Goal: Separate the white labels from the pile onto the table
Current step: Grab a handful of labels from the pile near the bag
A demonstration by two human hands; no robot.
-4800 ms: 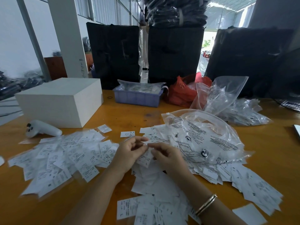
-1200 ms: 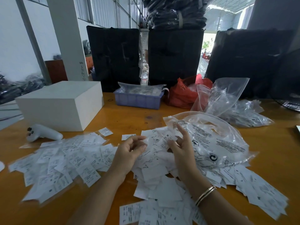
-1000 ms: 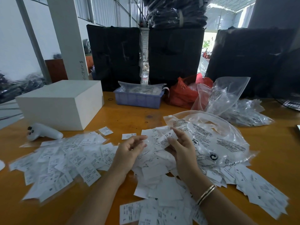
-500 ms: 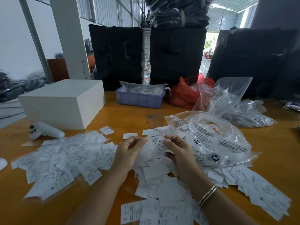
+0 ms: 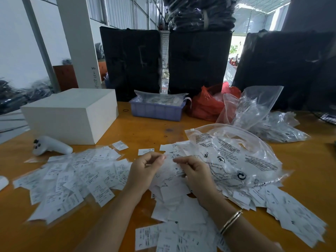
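Observation:
A pile of white labels (image 5: pixel 174 197) covers the middle of the orange table (image 5: pixel 149 130) and runs to the right under a clear printed bag (image 5: pixel 234 157). A second spread of white labels (image 5: pixel 72 175) lies to the left. My left hand (image 5: pixel 145 170) and my right hand (image 5: pixel 194 171) are held close together just above the middle pile. Both pinch a white label (image 5: pixel 171 164) between fingertips and thumb, each at one side of it.
A white box (image 5: pixel 72 113) and a white controller (image 5: pixel 51 145) stand at the left. A purple tray (image 5: pixel 156 110), a red bag (image 5: pixel 207 104) and clear plastic bags (image 5: pixel 263 115) lie behind. Black bundles line the table's far edge.
My right hand reached forward into the pile by the clear bag, took a label and drew back to meet my left hand. Both now pinch that label between them.

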